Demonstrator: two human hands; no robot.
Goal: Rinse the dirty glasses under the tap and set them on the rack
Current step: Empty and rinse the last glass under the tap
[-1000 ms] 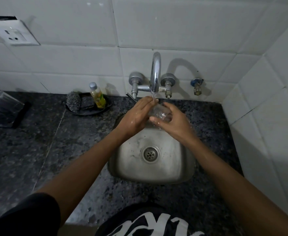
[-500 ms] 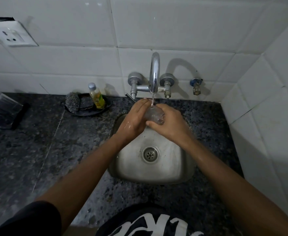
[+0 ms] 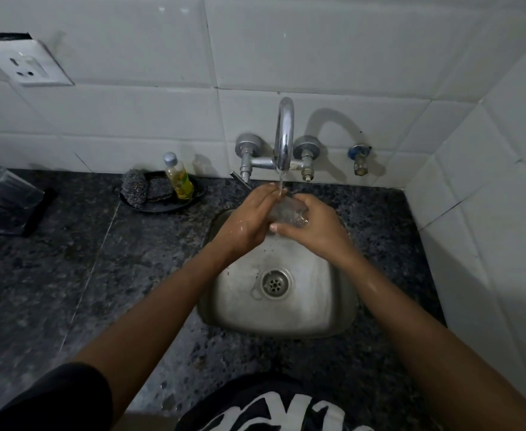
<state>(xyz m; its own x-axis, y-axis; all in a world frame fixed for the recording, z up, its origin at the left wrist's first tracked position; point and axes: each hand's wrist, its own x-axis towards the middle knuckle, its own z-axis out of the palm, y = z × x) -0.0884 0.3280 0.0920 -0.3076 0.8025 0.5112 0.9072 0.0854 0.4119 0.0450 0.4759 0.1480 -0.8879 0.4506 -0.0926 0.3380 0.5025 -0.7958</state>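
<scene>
Both hands meet over the sink [image 3: 333,306] as I watch from the head camera: the right hand [image 3: 314,227] curls its fingers and thumb around a clear glass [image 3: 289,211], holding it tipped on its side, while the left hand [image 3: 249,219] lays its fingers, mostly straight, against the glass from the other side. I cannot tell whether the left fingertips reach inside the glass. Water runs in 1 thin stream from the curved tap [image 3: 284,135] and lands where the left fingers meet the glass. Wet patches shine on the back of the left hand and along the right forearm.

Below the hands, the steel basin holds a round drain [image 3: 274,283]. A dark speckled desk [image 3: 68,275] surrounds the sink. On it, left of the tap and against the white tiled wall, a black dish [image 3: 162,205] carries a steel scrubber [image 3: 134,188] and a small bottle of yellow liquid [image 3: 179,177] standing upright. At the far left edge sits a dark rack [image 3: 34,213] with 1 clear glass item [image 3: 3,188] on it, too dim to make out further. A white socket [image 3: 28,66] is fixed to the wall above the rack.
</scene>
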